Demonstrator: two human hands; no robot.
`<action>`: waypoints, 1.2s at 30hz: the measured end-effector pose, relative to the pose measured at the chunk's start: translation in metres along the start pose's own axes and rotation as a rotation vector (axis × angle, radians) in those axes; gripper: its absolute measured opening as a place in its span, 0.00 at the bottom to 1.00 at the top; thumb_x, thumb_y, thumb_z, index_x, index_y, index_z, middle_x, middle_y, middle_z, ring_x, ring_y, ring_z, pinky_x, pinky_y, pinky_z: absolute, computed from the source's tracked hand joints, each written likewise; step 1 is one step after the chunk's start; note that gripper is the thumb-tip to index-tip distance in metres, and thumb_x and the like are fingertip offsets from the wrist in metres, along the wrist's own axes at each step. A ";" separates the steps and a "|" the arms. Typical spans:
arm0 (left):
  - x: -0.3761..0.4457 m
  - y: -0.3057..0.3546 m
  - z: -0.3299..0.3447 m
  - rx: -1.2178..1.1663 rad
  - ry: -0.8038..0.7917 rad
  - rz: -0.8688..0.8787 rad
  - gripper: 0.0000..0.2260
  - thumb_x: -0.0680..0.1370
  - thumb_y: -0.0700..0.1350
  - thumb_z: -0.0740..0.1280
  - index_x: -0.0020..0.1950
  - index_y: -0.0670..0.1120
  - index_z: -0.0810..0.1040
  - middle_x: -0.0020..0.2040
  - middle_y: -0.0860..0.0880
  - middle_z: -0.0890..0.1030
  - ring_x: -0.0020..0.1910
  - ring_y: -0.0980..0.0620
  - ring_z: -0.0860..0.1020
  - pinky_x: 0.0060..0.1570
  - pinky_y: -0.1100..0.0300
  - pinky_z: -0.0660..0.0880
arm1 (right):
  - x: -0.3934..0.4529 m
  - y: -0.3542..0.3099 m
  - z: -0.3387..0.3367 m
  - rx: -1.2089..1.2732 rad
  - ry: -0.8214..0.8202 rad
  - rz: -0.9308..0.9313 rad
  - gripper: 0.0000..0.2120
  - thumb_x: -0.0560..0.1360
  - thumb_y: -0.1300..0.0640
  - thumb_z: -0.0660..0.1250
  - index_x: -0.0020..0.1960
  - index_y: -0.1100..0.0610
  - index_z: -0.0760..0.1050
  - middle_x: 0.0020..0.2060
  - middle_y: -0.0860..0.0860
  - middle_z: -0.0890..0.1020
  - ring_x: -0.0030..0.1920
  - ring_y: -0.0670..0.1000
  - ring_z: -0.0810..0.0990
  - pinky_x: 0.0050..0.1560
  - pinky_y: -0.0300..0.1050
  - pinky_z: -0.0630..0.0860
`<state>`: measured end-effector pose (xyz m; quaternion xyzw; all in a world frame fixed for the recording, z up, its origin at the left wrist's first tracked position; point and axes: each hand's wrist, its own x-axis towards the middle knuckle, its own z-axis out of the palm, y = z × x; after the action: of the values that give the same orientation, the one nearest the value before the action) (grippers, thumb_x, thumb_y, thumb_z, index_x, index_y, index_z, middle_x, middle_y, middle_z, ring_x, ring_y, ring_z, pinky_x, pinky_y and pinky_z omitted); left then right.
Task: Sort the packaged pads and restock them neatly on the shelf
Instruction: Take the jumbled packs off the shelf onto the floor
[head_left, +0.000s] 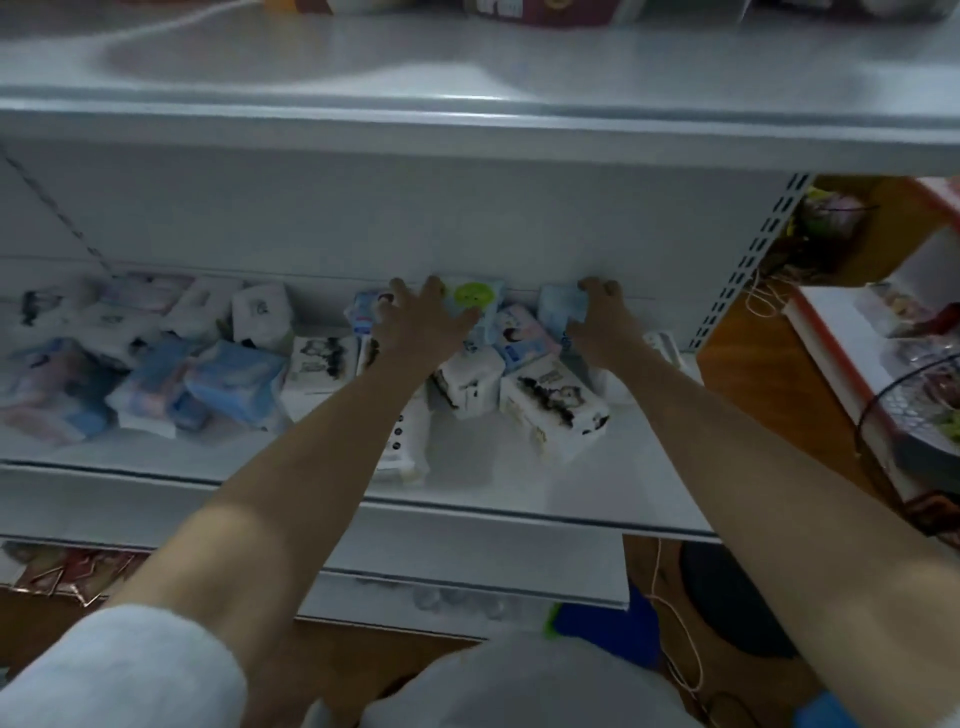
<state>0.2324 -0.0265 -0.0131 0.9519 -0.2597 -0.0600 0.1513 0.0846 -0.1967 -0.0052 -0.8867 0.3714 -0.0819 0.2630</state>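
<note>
Both arms stretched toward 12 o'clock. Left hand (423, 317) spread flat on green-labelled pack (475, 297); right hand (597, 322) gripping upright blue pack (560, 312).

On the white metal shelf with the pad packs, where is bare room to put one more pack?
Bare room: the white metal shelf front strip, from the white black-printed pack to the right edge. Crowded: the back row around both hands, and the left heap of blue packs.

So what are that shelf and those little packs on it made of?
The shelf looks like painted sheet metal: smooth pale surface, folded front lip, slotted upright at the right. The packs seem wrapped in thin printed plastic film, glossy and crinkled; paper can't be ruled out.
</note>
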 end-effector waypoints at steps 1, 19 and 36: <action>0.001 0.000 0.000 -0.034 -0.002 -0.013 0.33 0.72 0.70 0.60 0.68 0.50 0.63 0.67 0.35 0.64 0.66 0.32 0.66 0.62 0.39 0.69 | 0.003 0.000 -0.001 -0.053 -0.015 -0.021 0.25 0.78 0.63 0.64 0.73 0.60 0.61 0.72 0.60 0.59 0.57 0.64 0.75 0.56 0.51 0.72; -0.005 0.024 -0.036 -0.560 0.300 -0.035 0.20 0.67 0.35 0.75 0.57 0.45 0.78 0.60 0.41 0.70 0.55 0.43 0.75 0.49 0.69 0.68 | -0.016 -0.023 -0.025 0.187 0.503 -0.416 0.14 0.75 0.64 0.65 0.60 0.57 0.74 0.57 0.54 0.77 0.46 0.54 0.78 0.40 0.40 0.65; -0.134 -0.160 -0.093 -0.869 0.586 -0.284 0.16 0.74 0.30 0.62 0.55 0.49 0.72 0.47 0.50 0.75 0.41 0.50 0.76 0.36 0.58 0.77 | -0.103 -0.157 0.078 0.808 0.023 -0.472 0.21 0.68 0.64 0.72 0.55 0.50 0.68 0.56 0.50 0.69 0.58 0.51 0.73 0.60 0.44 0.72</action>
<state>0.2111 0.1974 0.0291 0.8042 -0.0266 0.0860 0.5875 0.1342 -0.0011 0.0165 -0.7723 0.1008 -0.2874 0.5575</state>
